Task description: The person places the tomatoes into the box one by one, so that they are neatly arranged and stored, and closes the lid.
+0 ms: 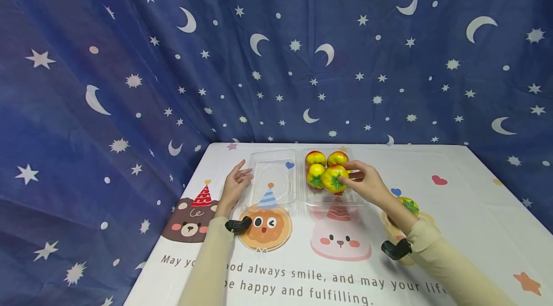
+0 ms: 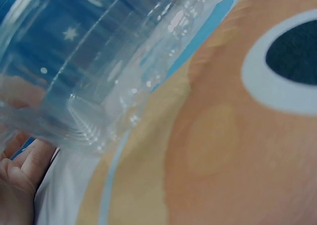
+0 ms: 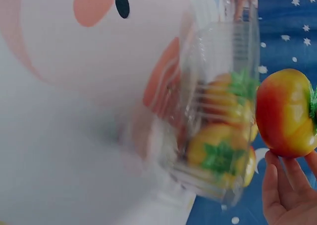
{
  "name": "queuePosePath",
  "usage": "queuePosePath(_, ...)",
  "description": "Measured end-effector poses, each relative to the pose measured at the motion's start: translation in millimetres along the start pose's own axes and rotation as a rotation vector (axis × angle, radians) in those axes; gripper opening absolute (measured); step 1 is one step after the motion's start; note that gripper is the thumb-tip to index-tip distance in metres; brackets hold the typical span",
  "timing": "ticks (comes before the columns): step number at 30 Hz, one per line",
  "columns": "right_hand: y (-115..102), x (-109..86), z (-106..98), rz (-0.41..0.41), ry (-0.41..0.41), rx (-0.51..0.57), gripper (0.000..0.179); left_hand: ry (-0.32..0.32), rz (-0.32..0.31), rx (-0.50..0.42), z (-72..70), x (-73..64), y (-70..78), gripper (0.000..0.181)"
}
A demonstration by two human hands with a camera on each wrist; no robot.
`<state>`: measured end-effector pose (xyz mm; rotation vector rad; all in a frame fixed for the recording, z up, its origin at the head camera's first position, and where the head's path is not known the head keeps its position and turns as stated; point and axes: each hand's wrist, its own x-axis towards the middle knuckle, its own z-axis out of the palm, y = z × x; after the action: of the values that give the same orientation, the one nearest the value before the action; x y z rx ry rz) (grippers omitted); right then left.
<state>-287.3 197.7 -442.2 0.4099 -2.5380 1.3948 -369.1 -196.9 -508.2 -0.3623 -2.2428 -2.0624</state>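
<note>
A yellow-red persimmon (image 1: 335, 179) with a green leafy top is held in the fingers of my right hand (image 1: 368, 184), above the near part of a clear plastic clamshell box (image 1: 317, 199). Several more persimmons (image 3: 218, 150) sit inside that half of the box. The box's other half, a see-through lid (image 1: 276, 178), lies opened out to the left. Beside the lid's left edge is my left hand (image 1: 235, 185), fingers loosely extended and holding nothing. In the left wrist view the lid (image 2: 99, 81) partly covers that hand; whether they touch I cannot tell.
Another persimmon (image 1: 408, 205) lies on the table to the right, partly behind my right forearm. The white tablecloth (image 1: 466, 229) carries cartoon animals and lettering. A blue curtain (image 1: 276, 32) with moons and stars hangs behind the table and on the left.
</note>
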Motion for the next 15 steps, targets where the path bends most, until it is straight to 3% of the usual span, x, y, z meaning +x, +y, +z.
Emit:
queuePosePath(10,12.1,2.2,25.2,0.026,-0.059,-0.003,0.041,-0.011,-0.002,0.002,0.8,-1.8,-0.1,0.066)
queuePosePath(15,13.8,4.1,32.9,0.000,-0.068,-0.007,0.040,0.000,0.003,0.010,0.6,-0.9,0.4,0.065)
